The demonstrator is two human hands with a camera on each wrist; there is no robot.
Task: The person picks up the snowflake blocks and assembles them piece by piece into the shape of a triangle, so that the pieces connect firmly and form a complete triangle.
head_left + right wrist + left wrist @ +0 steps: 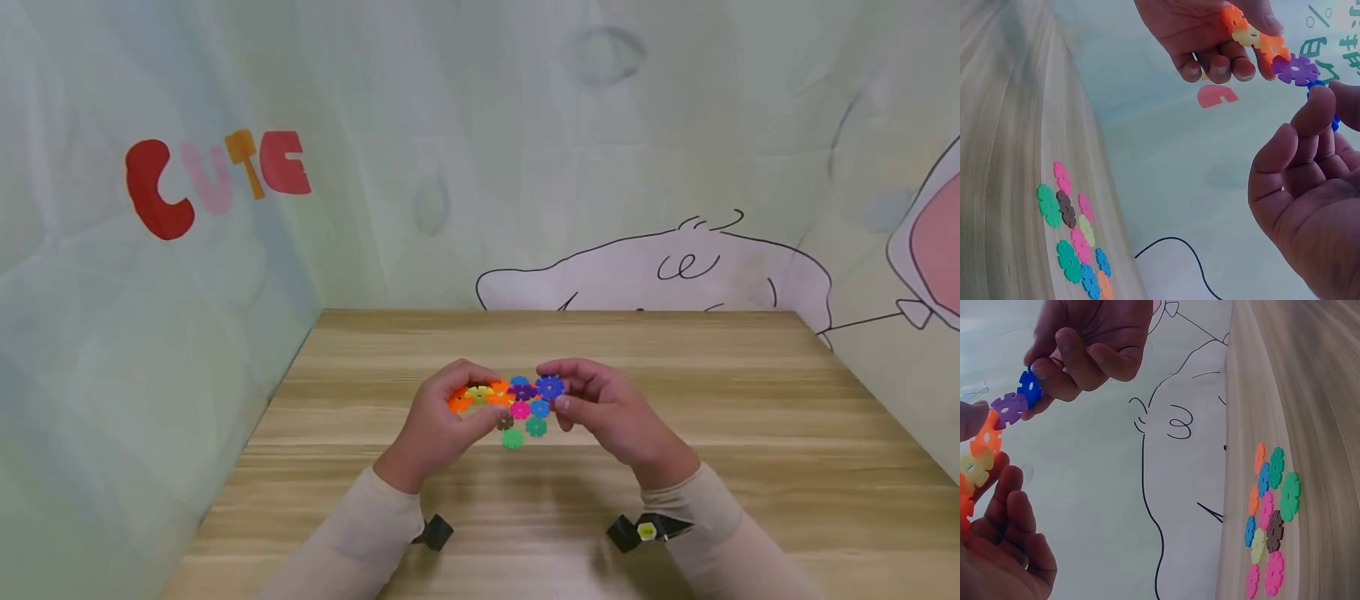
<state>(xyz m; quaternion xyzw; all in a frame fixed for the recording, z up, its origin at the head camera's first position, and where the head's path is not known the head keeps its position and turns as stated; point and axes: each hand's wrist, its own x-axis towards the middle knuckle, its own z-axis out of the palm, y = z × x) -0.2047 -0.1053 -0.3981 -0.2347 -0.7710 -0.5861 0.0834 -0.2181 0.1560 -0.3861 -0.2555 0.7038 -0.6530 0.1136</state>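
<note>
Both hands hold a chain of interlocking plastic snowflake discs above the table. It runs from an orange disc through a yellow disc, another orange disc and a purple disc to a dark blue disc. My left hand pinches the chain by the orange disc beside the purple one, thumb on top. With thumb and fingertips, my right hand pinches the dark blue disc at the chain's right end. That disc meets the purple disc's edge; the right fingers partly cover it in the right wrist view.
Below the hands, loose discs lie close together on the wooden table, among them a green disc, a brown disc and a pink disc. A printed fabric wall stands behind the table and along its left side.
</note>
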